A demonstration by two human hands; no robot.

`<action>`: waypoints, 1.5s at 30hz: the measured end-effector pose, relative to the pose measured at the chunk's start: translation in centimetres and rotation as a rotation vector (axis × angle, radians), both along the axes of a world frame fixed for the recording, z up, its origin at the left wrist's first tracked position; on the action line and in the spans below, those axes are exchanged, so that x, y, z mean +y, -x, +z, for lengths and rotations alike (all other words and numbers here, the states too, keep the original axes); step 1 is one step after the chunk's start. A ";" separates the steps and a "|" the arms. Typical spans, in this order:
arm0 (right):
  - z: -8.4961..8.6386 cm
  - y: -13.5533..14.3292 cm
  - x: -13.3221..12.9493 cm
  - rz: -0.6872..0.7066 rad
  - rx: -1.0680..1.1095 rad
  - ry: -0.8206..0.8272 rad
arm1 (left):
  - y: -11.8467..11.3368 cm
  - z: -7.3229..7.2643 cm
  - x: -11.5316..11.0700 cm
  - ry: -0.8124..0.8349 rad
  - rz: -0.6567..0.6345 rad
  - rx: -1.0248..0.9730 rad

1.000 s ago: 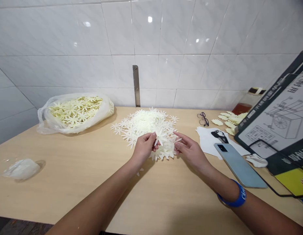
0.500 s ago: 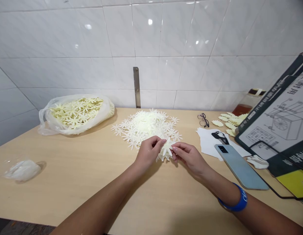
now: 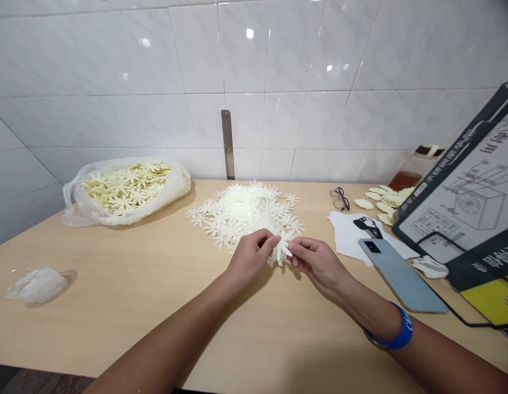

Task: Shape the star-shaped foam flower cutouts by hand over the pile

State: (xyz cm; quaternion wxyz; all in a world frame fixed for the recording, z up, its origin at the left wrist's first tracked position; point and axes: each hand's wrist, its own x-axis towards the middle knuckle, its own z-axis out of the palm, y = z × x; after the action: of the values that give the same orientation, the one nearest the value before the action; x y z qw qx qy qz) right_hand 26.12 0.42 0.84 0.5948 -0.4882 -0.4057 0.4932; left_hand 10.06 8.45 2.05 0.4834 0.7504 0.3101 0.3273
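Note:
Between my two hands is a pale cream flower-shaped cutout (image 3: 283, 245) with narrow petals. My left hand (image 3: 254, 250) pinches its left side between thumb and fingers. From the right, my right hand (image 3: 315, 259) pinches the petals on the other side; a blue wristband (image 3: 396, 328) is on that wrist. Just beyond the hands spreads a heap of similar flower cutouts (image 3: 246, 210), loose and overlapping. More petals show beneath the held piece, and I cannot tell whether they belong to a stack in my fingers.
A plastic bag (image 3: 180, 180) full of yellowish flower cutouts lies back left; a small clear bag with white contents (image 3: 38, 284) is nearer. On the right are glasses (image 3: 340, 199), white paper (image 3: 344, 235), a phone (image 3: 402, 276), scalloped cutouts (image 3: 385, 201), a jar (image 3: 414, 167) and a leaning box (image 3: 471, 202).
Both hands keep their pinch on the flower cutout, which has shifted and tilted slightly to the right. The whole view has moved a little.

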 end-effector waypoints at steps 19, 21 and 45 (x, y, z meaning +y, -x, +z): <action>-0.4 0.6 0.2 -0.073 -0.204 -0.018 | -0.2 0.6 0.7 0.355 -0.124 -0.095; -0.4 0.6 0.2 -0.076 -0.195 -0.027 | -0.2 0.5 0.6 0.349 -0.126 -0.091; -1.0 0.3 0.5 -0.074 -0.195 -0.010 | -0.3 -0.3 0.8 0.315 -0.004 -0.032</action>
State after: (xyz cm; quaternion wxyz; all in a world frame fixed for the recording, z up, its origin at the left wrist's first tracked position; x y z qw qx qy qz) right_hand 25.85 0.93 -0.13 0.5728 -0.5457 -0.4457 0.4189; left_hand 10.39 9.27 1.73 0.6006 0.6606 0.3484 0.2855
